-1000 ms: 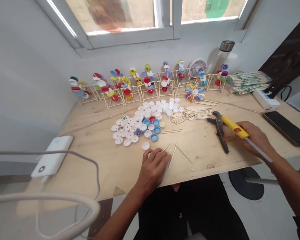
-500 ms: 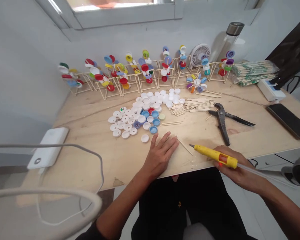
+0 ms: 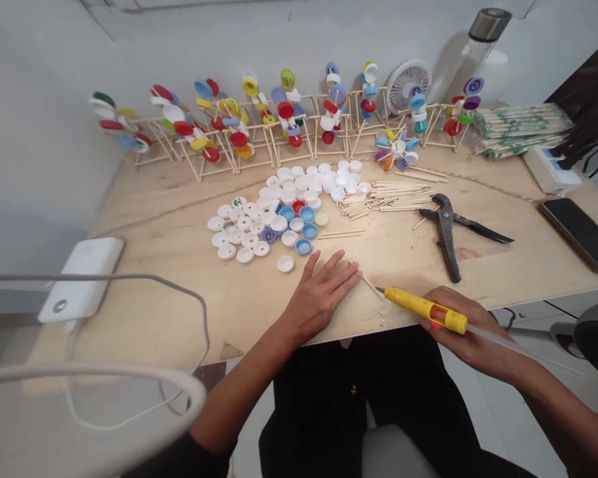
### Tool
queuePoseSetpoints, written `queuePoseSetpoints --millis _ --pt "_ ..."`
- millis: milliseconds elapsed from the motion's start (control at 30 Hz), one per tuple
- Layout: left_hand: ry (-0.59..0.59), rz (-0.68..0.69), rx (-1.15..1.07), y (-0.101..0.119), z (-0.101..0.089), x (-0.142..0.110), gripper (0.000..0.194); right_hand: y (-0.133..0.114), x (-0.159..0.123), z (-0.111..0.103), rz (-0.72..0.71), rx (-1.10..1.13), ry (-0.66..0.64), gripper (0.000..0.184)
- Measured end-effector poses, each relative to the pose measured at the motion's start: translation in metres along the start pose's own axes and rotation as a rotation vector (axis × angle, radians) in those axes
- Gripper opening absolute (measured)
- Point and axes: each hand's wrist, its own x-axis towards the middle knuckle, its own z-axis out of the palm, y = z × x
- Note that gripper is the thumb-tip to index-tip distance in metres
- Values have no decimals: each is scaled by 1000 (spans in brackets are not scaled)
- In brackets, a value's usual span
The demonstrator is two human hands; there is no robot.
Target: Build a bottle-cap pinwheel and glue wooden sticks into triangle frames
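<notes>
Left hand (image 3: 321,299) lies open and flat on the tabletop (image 3: 154,265), just beside a thin wooden stick (image 3: 371,287); my right hand (image 3: 471,332) has a closed grip on a yellow hot glue gun (image 3: 418,309). Gluing looks in hand; I'd bring the nozzle onto the stick next.

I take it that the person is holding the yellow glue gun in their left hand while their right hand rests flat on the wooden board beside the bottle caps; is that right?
Not quite: the head view shows the yellow glue gun in the right hand, not the left. It is the left hand that rests flat on the wooden board beside the bottle caps.
</notes>
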Motion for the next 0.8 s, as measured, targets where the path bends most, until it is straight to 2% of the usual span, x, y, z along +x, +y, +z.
queuePoseSetpoints --millis 200,800 --pt "-37 12 -19 0 -2 1 42 -5 -5 -2 79 19 5 13" --pt "-37 19 7 0 -2 2 40 -9 -6 -3 104 -67 -30 19"
